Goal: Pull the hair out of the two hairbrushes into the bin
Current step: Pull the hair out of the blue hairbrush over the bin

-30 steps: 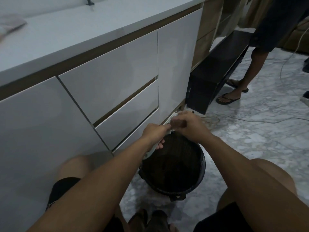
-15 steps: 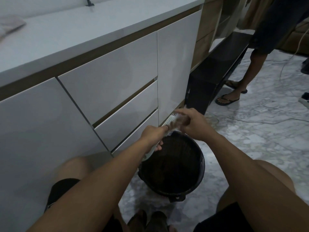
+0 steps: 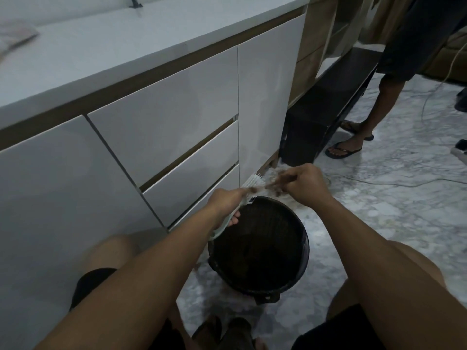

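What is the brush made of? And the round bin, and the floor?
The hairbrush looks like pale, smooth plastic, with stiff white moulded bristles. The bin seems to be black plastic, its wall patterned with fine holes or ribs, too dark to tell. The floor looks like polished marble or marble-look tile: grey veins, slight shine.

White cabinet (image 3: 161, 117); bystander's sandalled feet (image 3: 343, 150)
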